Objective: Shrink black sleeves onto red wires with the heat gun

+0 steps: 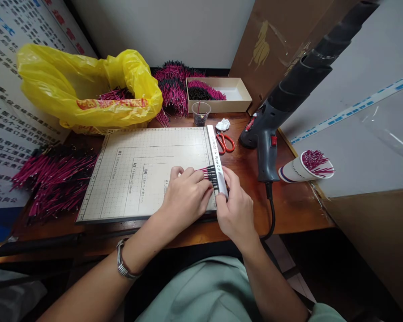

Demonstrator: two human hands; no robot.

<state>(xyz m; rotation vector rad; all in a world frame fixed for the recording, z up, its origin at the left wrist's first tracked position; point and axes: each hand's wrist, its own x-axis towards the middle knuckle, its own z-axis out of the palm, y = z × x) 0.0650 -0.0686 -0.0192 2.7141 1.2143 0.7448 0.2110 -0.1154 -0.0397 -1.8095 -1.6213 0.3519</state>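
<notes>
A paper cutter [161, 147] with a gridded cream board lies on the wooden table in front of me. Several thin magenta wires with black ends [211, 175] lie side by side on its right part, their black ends running up to the white rail [216, 156]. My left hand [190, 190] rests on the board with its fingers bent closed over these wires. At the rail's near end, my right hand [234, 208] is closed around it, thumb on the left and fingers on the right. The wire tips beyond the rail are hidden.
Behind the board stand a yellow plastic bag [90, 89], a small clear cup [200, 114] and a cardboard tray [237, 91] of wires. Wire heaps [58, 179] lie left. Red-handled scissors [225, 143], a heat gun [268, 134] and a paper cup [293, 170] are at right.
</notes>
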